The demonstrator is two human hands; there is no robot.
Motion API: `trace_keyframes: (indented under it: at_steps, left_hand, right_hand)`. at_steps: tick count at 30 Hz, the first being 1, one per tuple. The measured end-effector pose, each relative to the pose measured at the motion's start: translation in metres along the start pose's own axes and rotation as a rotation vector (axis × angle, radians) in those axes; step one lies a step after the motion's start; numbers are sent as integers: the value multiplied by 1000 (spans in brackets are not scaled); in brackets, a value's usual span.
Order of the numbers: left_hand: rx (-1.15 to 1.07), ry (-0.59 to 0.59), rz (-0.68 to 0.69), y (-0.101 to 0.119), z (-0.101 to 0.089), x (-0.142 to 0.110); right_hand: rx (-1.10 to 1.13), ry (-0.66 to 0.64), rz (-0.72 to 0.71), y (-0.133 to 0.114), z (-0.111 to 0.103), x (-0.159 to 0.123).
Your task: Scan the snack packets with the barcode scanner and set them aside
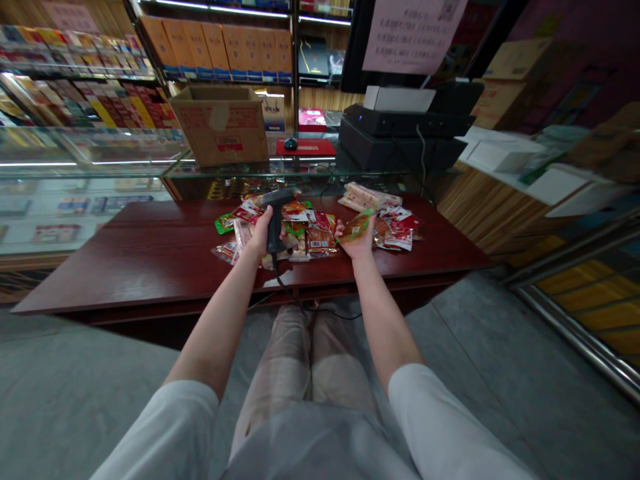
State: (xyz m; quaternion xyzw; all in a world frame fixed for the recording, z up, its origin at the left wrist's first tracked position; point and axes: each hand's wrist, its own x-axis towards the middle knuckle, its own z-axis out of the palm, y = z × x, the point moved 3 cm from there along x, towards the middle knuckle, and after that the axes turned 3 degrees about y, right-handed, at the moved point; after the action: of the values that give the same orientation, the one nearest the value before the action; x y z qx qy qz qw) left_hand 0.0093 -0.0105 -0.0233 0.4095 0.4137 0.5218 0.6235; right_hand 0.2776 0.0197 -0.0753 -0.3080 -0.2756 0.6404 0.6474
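Both bare forearms reach forward, angling slightly toward each other. The left grip stands upright, fingers curled closed; the right grip turns palm-up, fingers cupped, wrist bent back.

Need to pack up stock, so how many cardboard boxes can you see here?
3: one open box on the glass counter, an upper box and a lower box at the right. A blurred brown shape at far right may be another; more may be hidden.
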Motion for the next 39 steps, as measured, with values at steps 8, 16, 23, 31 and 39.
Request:
trace_keyframes:
  at_steps: [8, 16, 23, 31, 39]
  left_hand:
    - [77, -12, 43, 2, 4, 1]
    - [233, -218, 85, 4, 53, -12]
    - [291, -247, 19, -15, 70, -12]
    - [381, -247, -7, -20, 70, -9]
    - [338, -199, 4, -18, 64, -14]
  right_hand:
    - [129, 83, 36, 5, 4, 5]
    - [123, 215, -151, 17, 8, 16]
    - [97, 170, -126, 10, 3, 18]
    - [94, 158, -153, 9, 14, 13]
    - [92, 219, -192, 5, 11, 5]
